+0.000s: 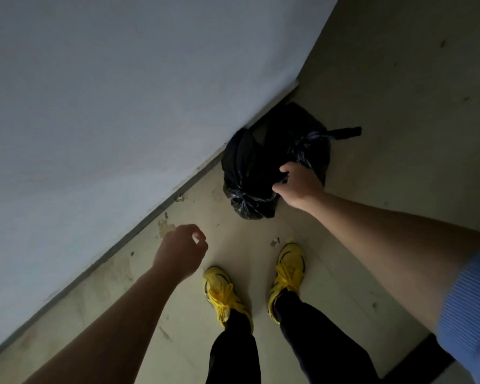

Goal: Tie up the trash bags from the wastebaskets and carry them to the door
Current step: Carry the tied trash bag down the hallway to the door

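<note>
Nearest, yellow shoes [219, 289] on the floor [372, 134]; just above them the left hand [182, 249], fingers loosely curled, holding nothing. Next, the right hand [299, 187], thumb and fingers pinching a fold of film on the trash bags [244, 167], two tied black sacks touching, on the floor against the wall [122, 106]. Handling, by estimate: thin, soft, slippery plastic, probably light and tear-prone; lift by the near knot [244, 202] and far knot [308, 141], not the sides.

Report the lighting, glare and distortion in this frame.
Head view: dim, flat light, no glare; the black trash bags merge into one dark mass, only creases by the knots glinting; head view's wide angle stretches the forearms toward the corners; the right hand gripping the bags looks slightly soft.
</note>
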`<state>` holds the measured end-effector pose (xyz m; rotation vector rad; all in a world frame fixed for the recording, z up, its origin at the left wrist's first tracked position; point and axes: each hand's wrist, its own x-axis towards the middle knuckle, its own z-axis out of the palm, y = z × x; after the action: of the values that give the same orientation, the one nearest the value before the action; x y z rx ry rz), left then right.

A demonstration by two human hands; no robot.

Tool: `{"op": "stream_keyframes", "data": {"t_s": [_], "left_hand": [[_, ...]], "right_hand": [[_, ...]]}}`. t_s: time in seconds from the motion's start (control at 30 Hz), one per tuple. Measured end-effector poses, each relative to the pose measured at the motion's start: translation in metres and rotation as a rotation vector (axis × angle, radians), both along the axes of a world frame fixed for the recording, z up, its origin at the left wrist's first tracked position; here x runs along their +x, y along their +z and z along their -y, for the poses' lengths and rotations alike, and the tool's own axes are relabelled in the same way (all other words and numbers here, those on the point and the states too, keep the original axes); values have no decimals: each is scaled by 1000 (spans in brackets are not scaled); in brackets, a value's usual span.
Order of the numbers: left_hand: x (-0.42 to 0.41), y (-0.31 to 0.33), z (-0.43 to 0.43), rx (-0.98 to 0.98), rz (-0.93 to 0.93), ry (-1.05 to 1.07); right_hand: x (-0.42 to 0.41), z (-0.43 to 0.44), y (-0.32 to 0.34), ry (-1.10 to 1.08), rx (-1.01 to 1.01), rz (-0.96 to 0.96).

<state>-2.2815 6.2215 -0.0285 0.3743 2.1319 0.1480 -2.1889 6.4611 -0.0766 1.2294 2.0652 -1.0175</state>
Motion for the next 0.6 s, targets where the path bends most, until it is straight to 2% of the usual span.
{"op": "stream_keyframes", "data": {"t_s": [0.17,0.37,0.43,0.6], "left_hand": [[7,80,0,62,14,-19],[27,199,30,132,-2,14],[39,234,50,137,-19,57],[81,300,121,98,-87,272]], "right_hand": [[16,9,88,72,65,15],[32,52,211,92,-20,41],[37,70,250,193,-16,44],[50,122,326,613,60,47]]}}
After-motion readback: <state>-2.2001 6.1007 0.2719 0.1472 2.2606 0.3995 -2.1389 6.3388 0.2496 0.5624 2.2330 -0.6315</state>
